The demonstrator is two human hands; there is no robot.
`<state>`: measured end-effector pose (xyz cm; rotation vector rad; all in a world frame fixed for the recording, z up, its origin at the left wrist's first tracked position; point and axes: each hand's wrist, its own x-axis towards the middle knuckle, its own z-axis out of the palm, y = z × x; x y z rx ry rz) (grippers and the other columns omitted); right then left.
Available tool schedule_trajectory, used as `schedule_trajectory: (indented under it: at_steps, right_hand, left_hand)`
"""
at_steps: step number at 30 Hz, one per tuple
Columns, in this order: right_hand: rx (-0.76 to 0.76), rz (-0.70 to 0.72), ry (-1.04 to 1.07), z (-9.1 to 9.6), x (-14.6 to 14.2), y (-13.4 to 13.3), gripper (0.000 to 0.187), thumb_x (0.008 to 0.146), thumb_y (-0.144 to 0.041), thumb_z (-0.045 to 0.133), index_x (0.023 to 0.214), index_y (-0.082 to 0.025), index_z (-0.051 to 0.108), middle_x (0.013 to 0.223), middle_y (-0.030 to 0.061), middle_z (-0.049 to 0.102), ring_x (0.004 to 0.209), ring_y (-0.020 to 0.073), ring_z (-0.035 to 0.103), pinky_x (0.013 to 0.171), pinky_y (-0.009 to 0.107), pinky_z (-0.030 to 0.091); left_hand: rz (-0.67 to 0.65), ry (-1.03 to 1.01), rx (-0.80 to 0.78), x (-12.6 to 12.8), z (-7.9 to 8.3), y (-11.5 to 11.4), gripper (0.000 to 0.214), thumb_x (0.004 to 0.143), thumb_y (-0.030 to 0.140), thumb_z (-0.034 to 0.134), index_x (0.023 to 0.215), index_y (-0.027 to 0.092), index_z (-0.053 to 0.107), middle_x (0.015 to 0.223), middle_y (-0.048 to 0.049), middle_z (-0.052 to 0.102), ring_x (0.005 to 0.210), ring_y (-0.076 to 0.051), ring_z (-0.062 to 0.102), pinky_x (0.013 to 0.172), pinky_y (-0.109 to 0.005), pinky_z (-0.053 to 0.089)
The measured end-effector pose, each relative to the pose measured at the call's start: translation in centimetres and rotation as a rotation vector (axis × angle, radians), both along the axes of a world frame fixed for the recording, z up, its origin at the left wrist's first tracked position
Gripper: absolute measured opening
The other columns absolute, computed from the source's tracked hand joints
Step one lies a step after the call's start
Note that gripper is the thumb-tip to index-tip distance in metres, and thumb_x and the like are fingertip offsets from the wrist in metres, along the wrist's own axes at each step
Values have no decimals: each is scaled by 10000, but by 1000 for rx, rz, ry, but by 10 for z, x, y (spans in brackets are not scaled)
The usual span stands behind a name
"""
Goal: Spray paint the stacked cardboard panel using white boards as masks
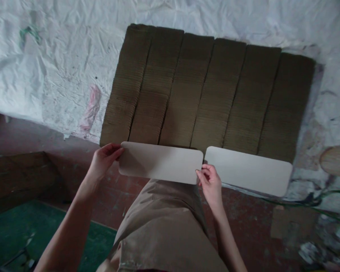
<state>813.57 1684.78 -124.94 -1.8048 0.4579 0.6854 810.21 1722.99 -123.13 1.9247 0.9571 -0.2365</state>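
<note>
My left hand (105,158) pinches the left end of a pale rectangular board (161,162) with rounded corners. At its lower right corner, my right hand (211,180) holds the same board between thumb and fingers. The board sits level with the front edge of a broad spread of brown, thin, overlapping pieces (198,94) laid in several side-by-side columns. To the right, a second pale board (248,170) of the same shape lies along the front of those columns, a narrow gap from the held one. What the boards are made of, I cannot tell.
Wrinkled white sheeting (68,56) covers the table. On it lie a pink crumpled strip (91,107), a green string (30,33) and a wooden oval piece (337,161). A wooden box (19,177) stands low at left; a cardboard piece (293,223) and a green cord (325,196) are at right.
</note>
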Motion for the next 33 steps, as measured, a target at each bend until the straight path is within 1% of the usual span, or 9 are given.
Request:
schedule_trajectory:
  at_steps: [3,7,13,19,23,26,33]
  right_hand:
    - [-153,66,-66,1,1,3,278,861,-495,555,968,-242,516,764,-8,617,534,132,521,552,268,414]
    - [-338,163,-169,4,6,6,298,900,-516,484,925,-231,567,760,24,638,655,180,576,657,293,413]
    - [-533,235,-250,4,16,9,364,926,-527,422,927,-214,608,841,68,684,704,205,596,657,300,376]
    - [-653,299,-259,0,20,12,343,938,-486,423,982,-198,604,853,73,703,692,204,603,617,294,333]
    - [-727,341,-265,1,20,14,303,941,-441,423,958,-198,602,832,53,703,646,174,587,578,277,297]
    - [-758,379,-267,1,21,15,247,936,-400,454,942,-198,595,829,35,701,639,161,578,566,269,278]
    - [-823,428,-257,2,24,15,145,922,-332,534,943,-198,587,823,13,689,622,144,547,544,266,237]
  left_hand:
    - [-17,4,13,7,-3,-2,320,642,452,735,832,199,683,669,2,620,550,-124,518,494,-230,433]
    - [-44,3,59,13,-8,-3,303,664,452,715,836,204,682,658,4,622,544,-130,533,500,-236,451]
    - [-58,22,129,16,-16,-5,315,683,455,708,860,195,693,682,-8,655,554,-142,566,505,-241,473]
    - [-148,30,248,15,-22,-7,367,692,488,705,906,190,694,733,-20,674,634,-161,607,572,-246,481]
    - [-184,62,306,17,-21,-11,392,707,502,681,938,186,690,753,-20,678,653,-158,607,603,-247,474]
    - [-216,84,356,19,-19,-14,383,716,489,674,952,188,684,748,-10,670,645,-148,594,606,-239,461]
    - [-259,115,392,18,-21,-16,395,727,481,665,991,187,673,775,-16,683,672,-158,610,619,-244,458]
